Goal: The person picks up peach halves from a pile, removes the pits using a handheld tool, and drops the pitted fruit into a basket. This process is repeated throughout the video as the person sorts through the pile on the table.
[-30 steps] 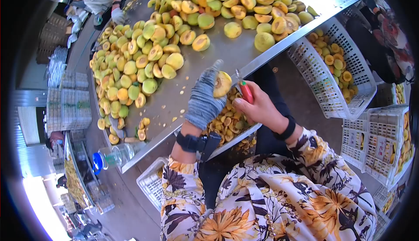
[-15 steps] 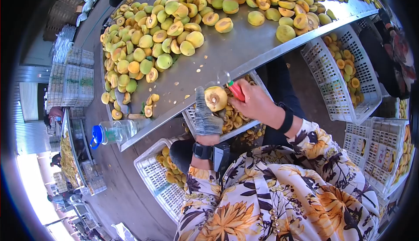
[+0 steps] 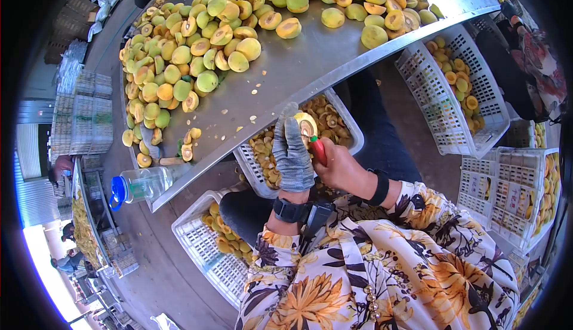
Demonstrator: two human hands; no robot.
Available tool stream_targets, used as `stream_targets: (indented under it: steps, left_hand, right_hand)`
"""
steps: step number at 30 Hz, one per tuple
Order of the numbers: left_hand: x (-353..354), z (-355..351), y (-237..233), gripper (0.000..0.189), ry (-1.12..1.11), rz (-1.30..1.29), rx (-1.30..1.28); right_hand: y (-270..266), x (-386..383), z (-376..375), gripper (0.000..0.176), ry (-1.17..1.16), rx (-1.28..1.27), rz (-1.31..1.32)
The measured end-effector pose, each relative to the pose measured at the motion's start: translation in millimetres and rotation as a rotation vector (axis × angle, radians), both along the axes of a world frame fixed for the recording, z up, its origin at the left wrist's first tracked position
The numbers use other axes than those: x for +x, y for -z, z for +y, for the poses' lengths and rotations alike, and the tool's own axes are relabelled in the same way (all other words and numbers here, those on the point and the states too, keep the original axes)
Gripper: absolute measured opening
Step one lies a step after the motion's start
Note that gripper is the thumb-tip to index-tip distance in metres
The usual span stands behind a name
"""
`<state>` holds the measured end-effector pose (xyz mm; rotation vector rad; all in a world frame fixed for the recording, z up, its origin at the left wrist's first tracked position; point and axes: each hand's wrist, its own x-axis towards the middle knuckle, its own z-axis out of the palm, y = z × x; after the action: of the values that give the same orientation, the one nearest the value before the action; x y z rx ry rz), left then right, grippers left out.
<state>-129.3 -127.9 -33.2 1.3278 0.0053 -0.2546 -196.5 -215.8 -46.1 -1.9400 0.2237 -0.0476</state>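
Observation:
My left hand [image 3: 292, 154], in a grey glove, holds a cut yellow-green fruit half [image 3: 306, 126] with its cut face turned toward my right hand. My right hand [image 3: 345, 167] is bare and closed round the red handle of a small tool [image 3: 319, 150]. The tool's tip meets the fruit; its exact shape is hard to make out. Both hands are above a white crate [image 3: 356, 137] holding cut fruit pieces, beside the metal table's edge.
A metal table [image 3: 280, 73] carries heaps of halved fruit [image 3: 173, 73]. A bottle with a blue cap [image 3: 146, 185] lies at its near left corner. White crates of fruit stand at lower left [image 3: 206, 252] and right [image 3: 477, 133]. Someone in patterned clothing [image 3: 540, 67] is at far right.
The fruit half has tilted and turned in my left hand, and the red-handled tool has come to its cut face. The table and crates have shifted left in the view.

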Motion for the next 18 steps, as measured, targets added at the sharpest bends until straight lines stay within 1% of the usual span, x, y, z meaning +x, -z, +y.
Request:
stream_targets:
  steps: [1,3,4,5,6,7,9,10,11,12,13,15,16,17,18]
  left_hand:
    - [-1.8,-1.8,-2.4,0.035,-0.048,-0.011,0.007]
    - [13.5,12.2,-1.8,0.032,-0.019,-0.001,0.010]
    - [23.4,22.0,-0.2,0.031,0.157,0.033,-0.013]
    - [32.0,29.9,-4.6,0.029,0.330,0.065,-0.035]
    - [38.8,36.2,-11.6,0.031,0.452,0.030,-0.010]
    - [47.9,41.2,-10.3,0.031,0.444,0.030,-0.006]
    - [63.2,49.1,-0.1,0.036,0.631,0.399,0.046]
    - [64.6,51.1,0.7,0.040,0.647,0.328,0.055]
    - [62.8,53.2,1.5,0.040,0.639,0.327,0.057]
    - [56.6,55.4,2.4,0.042,0.525,0.279,-0.078]
    - [48.9,57.3,-0.1,0.044,0.410,0.229,-0.210]
    - [38.8,58.6,-6.5,0.044,0.365,0.233,-0.231]
    - [34.4,58.1,-5.5,0.040,0.280,0.192,-0.174]
    - [30.0,56.1,-5.1,0.037,0.192,0.150,-0.121]
    - [24.3,53.5,-5.8,0.029,0.130,0.143,-0.179]
  right_hand:
    - [0.2,-0.7,1.7,0.024,-0.002,-0.002,0.005]
    - [-0.8,-0.6,5.3,0.020,-0.106,-0.021,0.052]
    - [-3.5,1.7,2.1,0.017,-0.179,-0.016,0.045]
    - [-1.1,2.9,1.8,0.017,-0.191,-0.012,0.046]
    - [2.2,4.1,1.5,0.016,-0.259,0.017,0.036]
    - [4.0,6.0,1.8,0.015,-0.325,0.043,0.024]
    - [3.2,11.6,0.8,0.015,-0.382,0.034,0.045]
    - [4.9,15.0,0.0,0.016,-0.389,0.030,0.034]
    - [5.8,19.5,-1.9,0.016,-0.396,0.025,0.023]
    - [6.2,23.3,-4.6,0.016,-0.432,0.085,0.123]
    - [5.3,25.4,-5.0,0.016,-0.439,0.089,0.123]
    - [3.2,29.2,-5.2,0.016,-0.498,0.079,0.047]
    - [1.7,28.2,-3.5,0.016,-0.501,0.082,0.050]
    - [-0.2,27.5,-1.9,0.014,-0.474,0.017,0.029]
    - [-2.3,26.6,0.4,0.013,-0.447,-0.047,0.008]
